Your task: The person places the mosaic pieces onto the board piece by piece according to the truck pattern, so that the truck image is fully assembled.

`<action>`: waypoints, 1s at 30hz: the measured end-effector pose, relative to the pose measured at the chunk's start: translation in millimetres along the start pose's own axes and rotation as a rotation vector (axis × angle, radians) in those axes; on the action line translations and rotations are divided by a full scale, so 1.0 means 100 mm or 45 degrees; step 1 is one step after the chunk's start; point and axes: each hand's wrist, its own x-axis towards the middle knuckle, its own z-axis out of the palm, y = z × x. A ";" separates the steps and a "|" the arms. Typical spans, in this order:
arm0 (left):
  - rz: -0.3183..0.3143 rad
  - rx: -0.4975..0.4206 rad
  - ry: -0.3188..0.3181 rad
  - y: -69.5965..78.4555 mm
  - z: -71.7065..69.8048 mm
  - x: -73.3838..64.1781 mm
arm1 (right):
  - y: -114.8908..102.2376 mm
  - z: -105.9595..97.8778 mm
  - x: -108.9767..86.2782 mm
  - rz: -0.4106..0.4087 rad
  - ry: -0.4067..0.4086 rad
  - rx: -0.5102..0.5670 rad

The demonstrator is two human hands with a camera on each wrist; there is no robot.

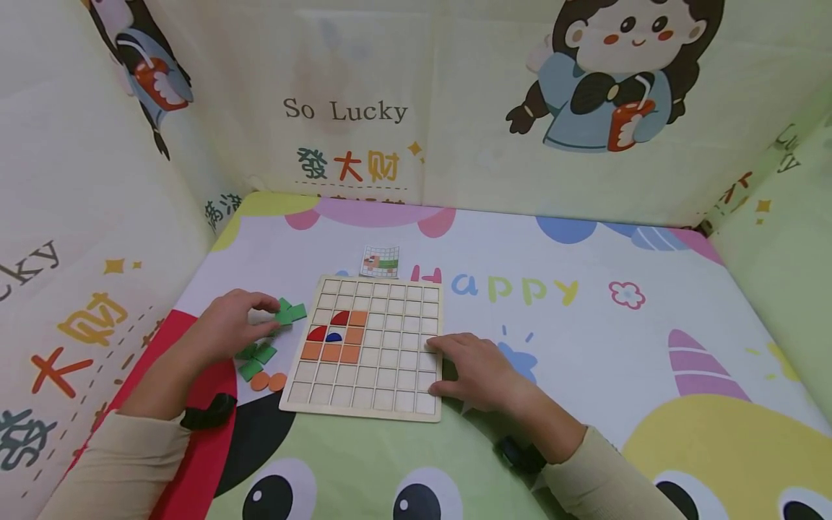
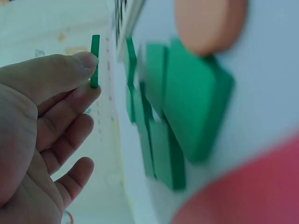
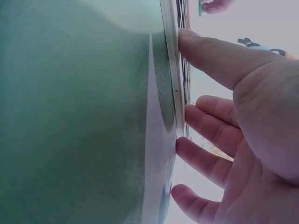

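Note:
Between thumb and forefinger, my left hand [image 1: 237, 325] pinches a thin green tile [image 2: 95, 65], seen edge-on in the left wrist view. Loose green tiles [image 1: 265, 353] lie below it on the cloth, left of a wooden grid board [image 1: 399, 339]. Orange square tiles [image 1: 331, 352] fill several cells on the board's left side, along with two red curved-edge pieces [image 1: 340, 318] and a blue half-round piece [image 1: 334, 337]. My right hand [image 1: 477, 372] rests at the board's right edge, its thumb and fingers spread and touching the rim.
Two orange round pieces [image 1: 260, 381] sit near the board's lower left corner. Behind the board is a small printed pattern card [image 1: 380, 261]. A colourful cartoon cloth [image 1: 572, 347] covers the table, with printed curtains [image 1: 468, 108] around it.

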 end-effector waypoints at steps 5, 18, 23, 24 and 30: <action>0.067 -0.001 0.013 0.20 0.04 -0.03 | 0.00 0.00 0.00 0.001 0.000 0.003; 0.188 -0.048 -0.025 0.60 0.21 -0.05 | 0.00 0.00 0.00 0.005 0.006 0.004; 0.257 -0.038 -0.087 0.69 0.31 0.00 | 0.00 0.00 0.00 0.006 0.006 0.010; 0.264 -0.033 -0.094 0.71 0.33 0.00 | 0.00 0.00 0.00 0.005 0.005 0.008; 0.340 -0.004 -0.074 0.81 0.44 -0.01 | -0.01 0.00 -0.01 -0.007 0.003 0.001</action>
